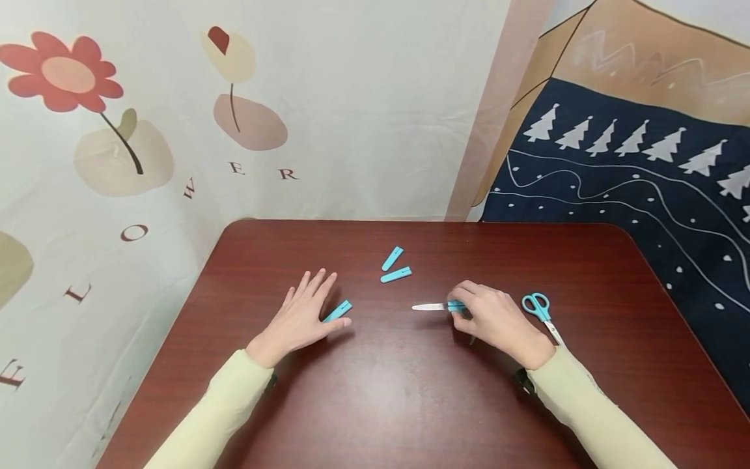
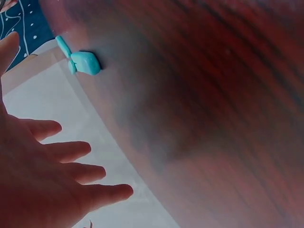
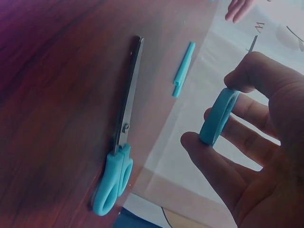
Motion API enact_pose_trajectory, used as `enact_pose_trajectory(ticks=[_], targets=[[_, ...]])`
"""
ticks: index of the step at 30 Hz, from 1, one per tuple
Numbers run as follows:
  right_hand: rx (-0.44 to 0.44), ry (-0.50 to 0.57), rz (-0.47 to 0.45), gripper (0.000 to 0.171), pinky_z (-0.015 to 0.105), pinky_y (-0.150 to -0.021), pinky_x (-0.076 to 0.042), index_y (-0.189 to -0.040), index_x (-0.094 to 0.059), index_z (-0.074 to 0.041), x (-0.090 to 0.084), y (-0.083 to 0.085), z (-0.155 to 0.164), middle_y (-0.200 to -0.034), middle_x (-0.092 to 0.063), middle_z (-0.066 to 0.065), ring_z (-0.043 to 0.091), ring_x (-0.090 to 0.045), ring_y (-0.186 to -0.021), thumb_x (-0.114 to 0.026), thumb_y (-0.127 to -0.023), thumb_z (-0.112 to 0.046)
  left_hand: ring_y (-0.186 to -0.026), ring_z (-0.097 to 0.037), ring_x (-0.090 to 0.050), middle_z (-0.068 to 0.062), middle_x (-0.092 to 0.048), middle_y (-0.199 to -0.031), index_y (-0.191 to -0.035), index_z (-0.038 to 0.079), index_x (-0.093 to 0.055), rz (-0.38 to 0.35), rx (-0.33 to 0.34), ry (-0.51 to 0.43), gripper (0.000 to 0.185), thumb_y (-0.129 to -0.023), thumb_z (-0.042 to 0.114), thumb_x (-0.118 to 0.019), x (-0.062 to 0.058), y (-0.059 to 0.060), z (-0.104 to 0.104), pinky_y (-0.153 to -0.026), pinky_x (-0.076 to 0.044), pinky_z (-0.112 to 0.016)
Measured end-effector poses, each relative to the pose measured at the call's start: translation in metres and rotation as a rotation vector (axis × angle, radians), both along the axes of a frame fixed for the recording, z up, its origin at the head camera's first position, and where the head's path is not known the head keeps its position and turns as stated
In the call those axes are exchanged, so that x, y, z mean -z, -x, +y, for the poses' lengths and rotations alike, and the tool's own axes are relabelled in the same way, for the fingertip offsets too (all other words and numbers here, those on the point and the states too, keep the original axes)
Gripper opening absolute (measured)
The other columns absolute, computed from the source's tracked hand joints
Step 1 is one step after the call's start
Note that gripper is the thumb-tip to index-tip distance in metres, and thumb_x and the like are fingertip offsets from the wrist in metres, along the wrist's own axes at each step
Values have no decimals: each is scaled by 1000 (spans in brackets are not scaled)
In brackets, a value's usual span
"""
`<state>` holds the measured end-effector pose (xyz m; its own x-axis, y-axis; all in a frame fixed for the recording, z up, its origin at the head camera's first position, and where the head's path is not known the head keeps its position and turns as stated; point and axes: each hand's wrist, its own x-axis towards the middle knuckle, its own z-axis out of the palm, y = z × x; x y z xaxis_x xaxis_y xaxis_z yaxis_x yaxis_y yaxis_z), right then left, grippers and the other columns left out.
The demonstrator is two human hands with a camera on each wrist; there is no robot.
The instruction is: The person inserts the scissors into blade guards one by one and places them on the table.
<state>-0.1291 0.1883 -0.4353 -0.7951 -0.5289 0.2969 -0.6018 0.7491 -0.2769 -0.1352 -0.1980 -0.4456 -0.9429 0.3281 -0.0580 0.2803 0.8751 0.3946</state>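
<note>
Fingers [image 3: 194, 142] of right hand [image 1: 495, 319] pinch scissors [image 1: 436, 306]; table [image 1: 410, 391] beneath.

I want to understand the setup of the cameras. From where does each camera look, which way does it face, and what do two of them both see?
Head: sits on the head, faces forward and down at the table; both sleeves, left hand and right hand show.
Left wrist: sits at the left wrist, faces along the spread fingers toward a blue piece.
Right wrist: sits at the right wrist, faces the fingers pinching a blue handle.
Shared: head and right wrist views both show the scissors.
</note>
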Motion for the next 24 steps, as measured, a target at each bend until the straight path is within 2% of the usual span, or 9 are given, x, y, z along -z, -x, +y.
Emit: enact_pose_trajectory(ticks=[10, 13, 15, 18, 24], targets=[[22, -6, -4, 26, 28, -62, -53, -104, -71, -15, -1, -1, 7, -100, -66, -3, 9, -56, -74, -85, -83, -15, -154, -46, -19, -16, -30, -167, -162, 11, -36, 4, 48, 9, 101, -85, 66, -75, 3, 10, -1, -118, -20, -70], [29, -4, -9, 25, 27, -62, -52, -104, -71, -15, -1, -1, 9, -99, -66, -3, 9, -56, -73, -85, -83, -14, -151, -45, -28, -17, -36, -163, -158, 10, -42, 18, 73, 13, 97, -85, 63, -77, 5, 12, -2, -116, -27, -67], [33, -2, -12, 25, 26, -61, -51, -103, -71, -15, -2, -2, 9, -98, -65, -4, 8, -55, -72, -85, -83, -14, -145, -43, -38, -17, -44, -157, -155, 9, -48, 23, 84, 15, 91, -85, 60, -78, 5, 12, -3, -113, -36, -63], [41, 1, -14, 25, 25, -60, -50, -103, -71, -16, -2, -2, 11, -97, -64, -4, 7, -54, -71, -85, -83, -14, -130, -38, -52, -15, -56, -141, -147, 7, -57, 36, 98, 23, 81, -86, 54, -81, 6, 13, -3, -101, -49, -55], [48, 0, -7, 23, 25, -60, -50, -102, -70, -15, -2, -3, 13, -97, -64, -5, 7, -53, -70, -84, -83, -14, -104, -26, -56, -6, -60, -116, -133, 9, -68, 34, 108, 21, 62, -83, 39, -88, 6, 14, -1, -82, -52, -42]])
